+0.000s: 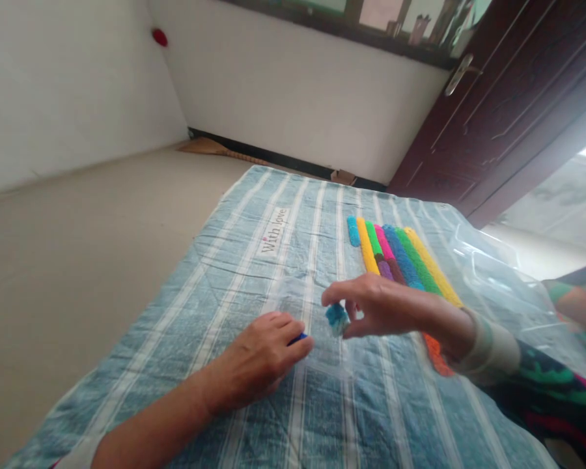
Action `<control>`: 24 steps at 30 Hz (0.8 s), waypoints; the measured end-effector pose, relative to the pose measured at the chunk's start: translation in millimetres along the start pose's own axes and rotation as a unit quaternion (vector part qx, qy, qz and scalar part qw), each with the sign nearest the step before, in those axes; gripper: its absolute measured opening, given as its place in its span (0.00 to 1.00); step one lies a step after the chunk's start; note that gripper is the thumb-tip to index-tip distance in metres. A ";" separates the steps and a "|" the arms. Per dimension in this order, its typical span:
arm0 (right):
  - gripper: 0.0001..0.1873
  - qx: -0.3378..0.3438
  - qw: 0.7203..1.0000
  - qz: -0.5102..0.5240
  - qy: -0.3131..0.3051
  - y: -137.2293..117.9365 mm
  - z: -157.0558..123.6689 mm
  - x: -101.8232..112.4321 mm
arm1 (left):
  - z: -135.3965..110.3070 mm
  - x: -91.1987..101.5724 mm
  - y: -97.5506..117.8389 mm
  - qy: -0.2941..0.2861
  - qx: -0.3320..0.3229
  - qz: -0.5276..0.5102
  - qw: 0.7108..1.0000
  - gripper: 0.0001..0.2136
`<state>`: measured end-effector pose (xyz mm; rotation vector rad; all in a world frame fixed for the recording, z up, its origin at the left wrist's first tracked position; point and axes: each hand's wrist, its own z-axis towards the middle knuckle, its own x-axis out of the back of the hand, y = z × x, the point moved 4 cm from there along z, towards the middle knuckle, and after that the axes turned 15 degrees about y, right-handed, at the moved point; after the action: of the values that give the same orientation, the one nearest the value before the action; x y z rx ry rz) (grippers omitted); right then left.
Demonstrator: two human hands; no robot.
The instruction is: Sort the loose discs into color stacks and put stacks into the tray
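Note:
My right hand holds a small light-blue, lumpy piece between thumb and fingers, above the cloth. Its exact kind is not clear. To its left, my left hand lies low with fingers curled over a small dark-blue thing, mostly hidden by them. Beneath and between both hands is a clear, flat plastic piece, hard to make out against the cloth. Beyond my right forearm lie several rough-textured coloured strips side by side, partly covered by my right arm. An orange strip end shows below that forearm.
A blue-and-white striped cloth covers the table and bears a "With love" label. Clear plastic containers stand at the right edge. Behind are a white wall, a dark red door and a window ledge.

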<state>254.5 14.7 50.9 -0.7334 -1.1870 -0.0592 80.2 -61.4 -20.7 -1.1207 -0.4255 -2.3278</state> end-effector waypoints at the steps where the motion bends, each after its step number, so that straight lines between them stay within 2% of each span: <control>1: 0.26 0.004 1.000 -0.005 -0.024 -7.7 -2.4 -10.0 | -0.4 -0.9 0.1 0.001 -0.006 0.003 1.000 0.07; 4: 0.35 -0.002 0.996 -0.015 -0.089 -14.4 -3.5 -36.0 | -1.4 -2.7 0.0 0.011 -0.016 0.011 1.000 0.07; 7: 0.40 -0.008 0.994 -0.021 -0.111 -8.4 -1.2 -49.4 | -1.5 -1.9 0.4 0.024 -0.016 0.000 1.000 0.08; 15: 0.53 -0.011 0.997 0.010 -0.076 4.6 -11.1 -58.6 | 2.6 5.3 3.7 0.053 -0.015 -0.048 0.997 0.10; 21: 0.51 -0.026 0.999 0.034 -0.025 3.3 -19.1 -63.9 | 3.3 6.2 3.6 0.066 -0.013 -0.040 0.997 0.10; 24: 0.51 -0.028 0.998 0.035 -0.032 -3.8 -18.8 -64.1 | 3.5 5.2 3.3 0.074 -0.017 -0.039 0.996 0.12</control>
<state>242.6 -19.5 -5.3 -0.8314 -1.2239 -0.0098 81.6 -64.0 -14.2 -0.9543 -0.3813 -2.4752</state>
